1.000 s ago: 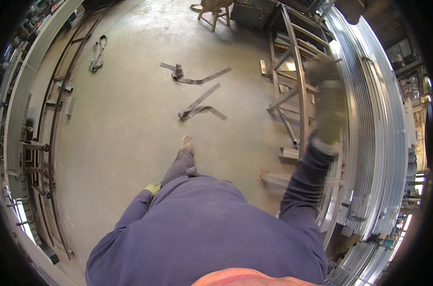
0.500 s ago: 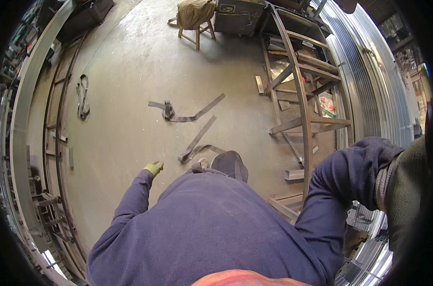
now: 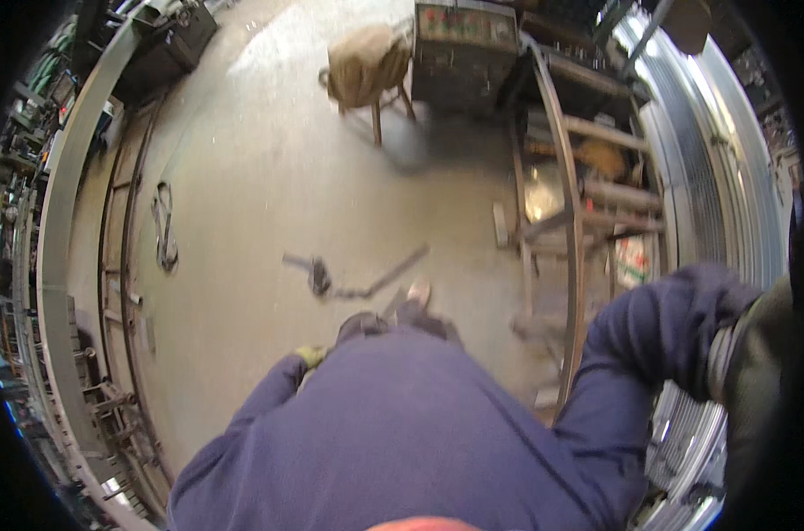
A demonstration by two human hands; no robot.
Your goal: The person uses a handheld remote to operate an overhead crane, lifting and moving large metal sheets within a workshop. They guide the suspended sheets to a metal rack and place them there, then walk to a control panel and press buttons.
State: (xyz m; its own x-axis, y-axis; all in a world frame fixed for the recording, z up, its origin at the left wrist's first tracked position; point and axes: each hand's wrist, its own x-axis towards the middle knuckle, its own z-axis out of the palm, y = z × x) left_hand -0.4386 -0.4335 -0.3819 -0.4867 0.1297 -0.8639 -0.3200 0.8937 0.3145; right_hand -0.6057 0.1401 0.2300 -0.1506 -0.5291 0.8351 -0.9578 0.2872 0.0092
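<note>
My left hand (image 3: 312, 356), in a yellow-green glove, hangs low beside my body over the floor; its fingers are blurred and partly hidden by my sleeve. Close to the camera at the right edge, my right hand (image 3: 761, 363) is raised in a dark green glove with a knitted cuff. Its fingers are in shadow and out of sight, so anything in them stays hidden. A dark flat strap (image 3: 389, 279), knotted at its left part, lies on the floor ahead of my feet. Farther left is a looped strap (image 3: 164, 232).
A wooden stool (image 3: 375, 124) bearing a brown cloth bundle (image 3: 367, 66) stands ahead, beside a dark metal box (image 3: 462, 66). On the right is a metal frame rack (image 3: 561, 150), with long silvery profiles (image 3: 707, 150) beyond it. A long pale beam (image 3: 55, 265) runs along the left.
I have moved forward: stool, box and floor strap now appear nearer. The second strap by my feet has dropped out of sight. My left hand has drawn in toward my body; my right stays raised.
</note>
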